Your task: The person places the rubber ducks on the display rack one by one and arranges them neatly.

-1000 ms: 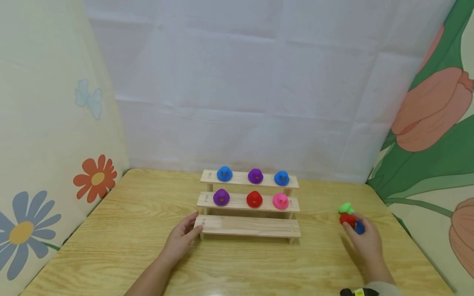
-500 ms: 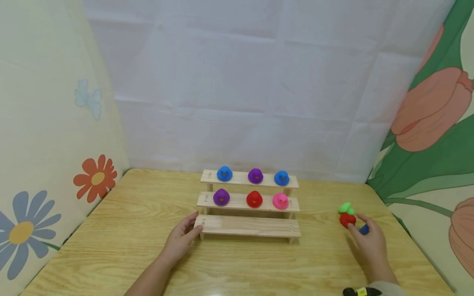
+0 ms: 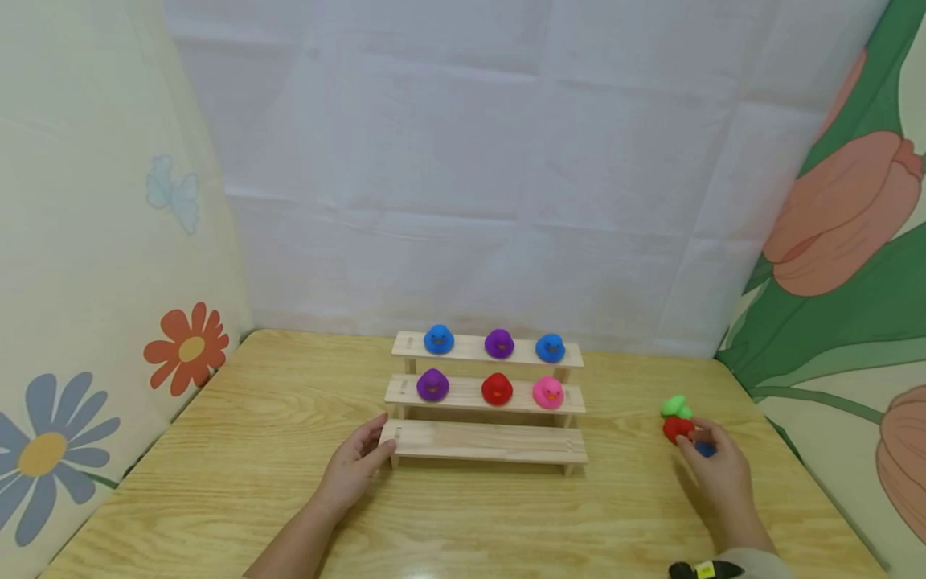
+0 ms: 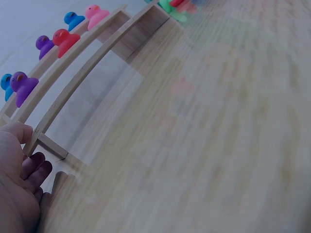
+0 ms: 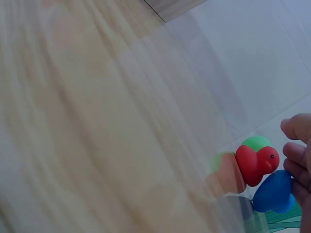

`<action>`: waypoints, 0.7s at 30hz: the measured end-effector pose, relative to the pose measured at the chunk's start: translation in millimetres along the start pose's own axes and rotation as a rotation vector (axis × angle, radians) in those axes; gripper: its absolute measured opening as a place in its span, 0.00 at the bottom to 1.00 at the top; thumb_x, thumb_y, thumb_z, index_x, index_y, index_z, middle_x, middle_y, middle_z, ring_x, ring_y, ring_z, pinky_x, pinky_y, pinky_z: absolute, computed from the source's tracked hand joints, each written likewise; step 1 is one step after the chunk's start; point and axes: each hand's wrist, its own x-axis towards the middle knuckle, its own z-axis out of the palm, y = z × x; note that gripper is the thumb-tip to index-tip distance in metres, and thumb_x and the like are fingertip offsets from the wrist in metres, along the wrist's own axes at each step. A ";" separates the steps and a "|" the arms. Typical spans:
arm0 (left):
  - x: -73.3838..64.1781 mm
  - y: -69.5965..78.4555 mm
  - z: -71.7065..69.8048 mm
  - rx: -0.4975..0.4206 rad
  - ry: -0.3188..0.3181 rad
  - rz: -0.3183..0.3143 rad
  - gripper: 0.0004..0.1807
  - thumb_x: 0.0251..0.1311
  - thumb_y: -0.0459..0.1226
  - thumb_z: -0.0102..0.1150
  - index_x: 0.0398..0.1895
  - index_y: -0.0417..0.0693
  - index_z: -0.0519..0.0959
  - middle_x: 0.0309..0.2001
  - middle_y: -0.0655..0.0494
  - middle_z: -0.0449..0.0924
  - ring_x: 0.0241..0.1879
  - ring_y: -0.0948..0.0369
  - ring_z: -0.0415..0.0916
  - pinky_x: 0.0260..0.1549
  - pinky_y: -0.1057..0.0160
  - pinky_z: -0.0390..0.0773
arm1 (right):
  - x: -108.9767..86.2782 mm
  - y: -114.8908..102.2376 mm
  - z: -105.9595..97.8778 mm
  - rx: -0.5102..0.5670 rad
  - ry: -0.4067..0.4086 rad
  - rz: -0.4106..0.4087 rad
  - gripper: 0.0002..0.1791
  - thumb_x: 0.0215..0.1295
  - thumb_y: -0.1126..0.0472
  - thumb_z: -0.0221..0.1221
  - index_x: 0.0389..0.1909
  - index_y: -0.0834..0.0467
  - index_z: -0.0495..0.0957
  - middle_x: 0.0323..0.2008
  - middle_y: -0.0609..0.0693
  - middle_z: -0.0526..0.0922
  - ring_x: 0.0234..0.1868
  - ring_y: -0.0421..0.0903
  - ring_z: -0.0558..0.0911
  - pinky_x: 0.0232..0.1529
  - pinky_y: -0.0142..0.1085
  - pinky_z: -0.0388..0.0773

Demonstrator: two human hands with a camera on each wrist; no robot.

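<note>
Done well, I judged, this called for taking one toy at a time between thumb and fingers without nudging its neighbours, while the left hand point(image 3: 350, 470) steadied the rack point(image 3: 483, 442), gripping its seven o'clock corner. The right hand's point(image 3: 723, 474) fingers were bent and partly open, the thumb apart; whether they had hold of the blue duck point(image 5: 277, 191) could not be told. In the head view it lay beneath them on the surface point(image 3: 477, 523), the loose red duck point(image 3: 674, 429) at ten o'clock, the green toy point(image 3: 676, 406) beyond at eleven.
</note>
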 end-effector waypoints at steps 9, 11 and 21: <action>1.4 -0.6 0.5 0.003 0.017 -0.008 0.31 0.70 0.40 0.54 0.72 0.40 0.62 0.60 0.41 0.76 0.60 0.51 0.72 0.57 0.63 0.70 | -2.0 -2.3 1.3 -0.018 0.064 0.015 0.25 0.67 0.54 0.60 0.61 0.60 0.72 0.47 0.61 0.82 0.38 0.34 0.73 0.41 0.27 0.68; 1.6 -0.1 0.7 0.005 0.017 -0.009 0.31 0.70 0.40 0.54 0.72 0.40 0.61 0.60 0.41 0.76 0.60 0.51 0.72 0.58 0.61 0.70 | -1.6 -1.0 1.5 -0.023 0.085 0.004 0.24 0.67 0.54 0.60 0.60 0.61 0.73 0.46 0.62 0.82 0.39 0.38 0.75 0.41 0.30 0.69; -0.1 1.1 0.3 0.008 0.016 -0.004 0.31 0.70 0.40 0.54 0.72 0.39 0.62 0.60 0.40 0.76 0.61 0.49 0.71 0.62 0.53 0.68 | 1.3 7.2 3.2 -0.041 0.129 0.013 0.24 0.66 0.61 0.60 0.59 0.69 0.72 0.47 0.68 0.77 0.49 0.59 0.76 0.45 0.42 0.70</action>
